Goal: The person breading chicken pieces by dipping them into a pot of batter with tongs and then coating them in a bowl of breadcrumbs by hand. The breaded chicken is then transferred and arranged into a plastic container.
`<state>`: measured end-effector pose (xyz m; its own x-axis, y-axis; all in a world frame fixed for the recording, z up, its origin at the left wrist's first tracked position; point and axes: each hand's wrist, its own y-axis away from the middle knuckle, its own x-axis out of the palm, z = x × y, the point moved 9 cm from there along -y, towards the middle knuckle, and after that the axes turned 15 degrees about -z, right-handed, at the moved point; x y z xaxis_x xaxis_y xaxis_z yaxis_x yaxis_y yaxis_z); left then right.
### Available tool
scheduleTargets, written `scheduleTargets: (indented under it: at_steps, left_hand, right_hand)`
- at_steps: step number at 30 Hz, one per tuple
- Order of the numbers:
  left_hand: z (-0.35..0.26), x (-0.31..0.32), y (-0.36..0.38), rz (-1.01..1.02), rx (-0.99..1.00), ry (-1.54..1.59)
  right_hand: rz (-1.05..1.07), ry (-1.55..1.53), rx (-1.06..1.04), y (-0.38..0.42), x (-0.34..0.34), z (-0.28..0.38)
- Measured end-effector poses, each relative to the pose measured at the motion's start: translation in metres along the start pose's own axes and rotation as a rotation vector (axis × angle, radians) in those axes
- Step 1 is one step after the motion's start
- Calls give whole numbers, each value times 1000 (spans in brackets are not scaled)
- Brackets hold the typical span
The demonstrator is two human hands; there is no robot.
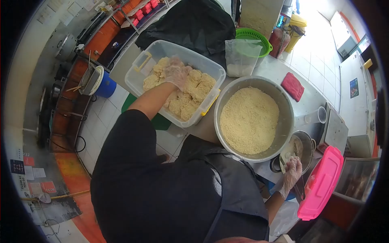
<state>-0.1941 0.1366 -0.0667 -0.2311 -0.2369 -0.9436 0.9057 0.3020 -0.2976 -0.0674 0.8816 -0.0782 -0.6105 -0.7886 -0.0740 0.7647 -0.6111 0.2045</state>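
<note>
My left hand (177, 73), in a clear glove, reaches into a clear plastic tub (135, 77) and touches the crumb-coated pieces (197, 85) inside. Its fingers are blurred and partly hidden. To the right of the tub, a large metal bowl (288, 121) holds pale crumbs (249, 119). My gloved right hand (293, 168) is at the near side of a smaller metal pot (310, 141) with whitish contents. The right fingers are pressed together on something I cannot make out.
A pink lid (324, 182) lies right of the pot. Behind the bowl are a clear bag (242, 56), a green basket (259, 36) and a red cloth (293, 86). A clear cup (317, 116) lies near the pot. Black fabric (190, 28) is behind the tub.
</note>
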Motion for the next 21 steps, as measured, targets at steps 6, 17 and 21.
scheduleTargets:
  at_steps: [6, 17, 21]
  left_hand:
    - [18, 3, 4, -20, -187, 104]
    - [67, 28, -9, 421, -24, -302]
    - [109, 90, -28, 179, -144, -150]
  right_hand:
    - [6, 67, -58, 10, 5, 5]
    - [-33, 184, -98, 19, 7, 18]
    - [-21, 233, -104, 34, 18, 32]
